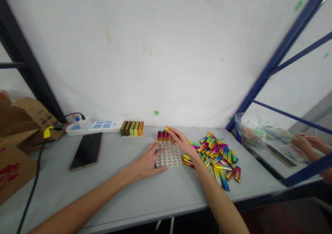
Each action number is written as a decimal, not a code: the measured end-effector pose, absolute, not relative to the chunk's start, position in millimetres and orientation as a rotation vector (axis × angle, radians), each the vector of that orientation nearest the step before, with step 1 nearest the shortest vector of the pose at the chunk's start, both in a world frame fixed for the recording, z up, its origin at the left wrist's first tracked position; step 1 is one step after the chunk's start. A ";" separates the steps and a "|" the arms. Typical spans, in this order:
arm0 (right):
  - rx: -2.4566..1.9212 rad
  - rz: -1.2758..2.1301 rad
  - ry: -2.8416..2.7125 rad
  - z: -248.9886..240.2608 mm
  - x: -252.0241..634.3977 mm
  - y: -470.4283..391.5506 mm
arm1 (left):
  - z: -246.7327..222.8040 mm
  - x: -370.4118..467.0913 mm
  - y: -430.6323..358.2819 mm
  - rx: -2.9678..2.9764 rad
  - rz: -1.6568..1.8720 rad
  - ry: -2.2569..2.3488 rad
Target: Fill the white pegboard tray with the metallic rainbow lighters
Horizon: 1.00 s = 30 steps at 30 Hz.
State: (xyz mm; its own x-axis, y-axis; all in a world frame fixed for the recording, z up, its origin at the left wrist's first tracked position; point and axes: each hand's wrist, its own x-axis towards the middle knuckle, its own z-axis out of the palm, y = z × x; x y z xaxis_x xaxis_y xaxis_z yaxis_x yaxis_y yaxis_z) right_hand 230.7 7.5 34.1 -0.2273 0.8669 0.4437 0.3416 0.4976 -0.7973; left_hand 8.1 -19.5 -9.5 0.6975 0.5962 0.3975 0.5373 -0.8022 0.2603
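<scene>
In the head view a white plastic tray (172,157) with rows of small cells lies on the table. My left hand (147,162) grips its left side, thumb along the near edge and fingers over the far part. A shiny gold lighter case (167,130) is pinched in the fingers of my right hand (181,142), just above the tray's far row. Several red and gold lighter cases (160,136) stand upright in that row. To the right, a loose pile of metallic multicoloured lighter cases (214,147) reaches near my right wrist.
A filled block of dark-topped lighter cases (132,128) stands by the wall, beside a white power strip (103,125). A phone (86,151), a cable and cardboard boxes (23,130) lie left. Beyond the blue frame (259,78), another person's hands (308,144) work.
</scene>
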 end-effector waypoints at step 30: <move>-1.119 0.572 -1.833 20.2 213.2 9.8 | -0.8 12.4 -27.3 2.791 0.662 0.907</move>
State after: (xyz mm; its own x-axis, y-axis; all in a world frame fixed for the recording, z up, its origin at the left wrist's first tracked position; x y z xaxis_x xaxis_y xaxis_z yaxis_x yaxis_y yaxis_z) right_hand 213.2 9.8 20.2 -0.1990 0.8718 0.4476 0.4625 0.4862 -0.7414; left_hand 12.4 -27.3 -0.8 0.7227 0.5861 0.3663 0.5279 -0.8102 0.2548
